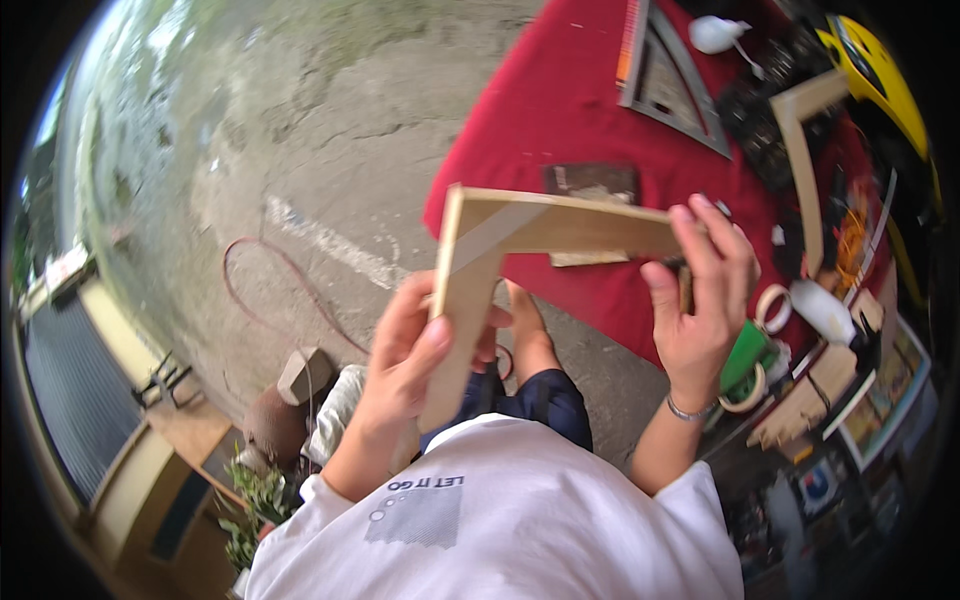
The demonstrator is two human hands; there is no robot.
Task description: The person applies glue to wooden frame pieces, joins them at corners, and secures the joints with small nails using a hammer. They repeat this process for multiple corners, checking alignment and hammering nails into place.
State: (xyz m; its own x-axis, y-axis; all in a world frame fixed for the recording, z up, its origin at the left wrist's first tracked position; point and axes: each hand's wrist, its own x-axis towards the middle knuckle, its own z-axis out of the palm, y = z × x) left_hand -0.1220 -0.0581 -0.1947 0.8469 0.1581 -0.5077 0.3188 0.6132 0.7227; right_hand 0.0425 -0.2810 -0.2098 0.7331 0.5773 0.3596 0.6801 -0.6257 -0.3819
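My left hand grips one arm of an L-shaped wooden piece, thumb in front and fingers behind. A pale strip of tape runs diagonally across its corner joint. The other arm extends right to my right hand, whose fingers are stretched out and apart by that end. The fingertips overlap the wood's end, with the thumb standing away below it. Under the raised piece, a dark flat block rests on the red cloth; the wood partly hides it.
At the far right lies another L-shaped wooden piece. A metal triangle square and a white squeeze bottle are at the back. Tape rolls, a green object and wood offcuts crowd the right. A hose curves over the concrete.
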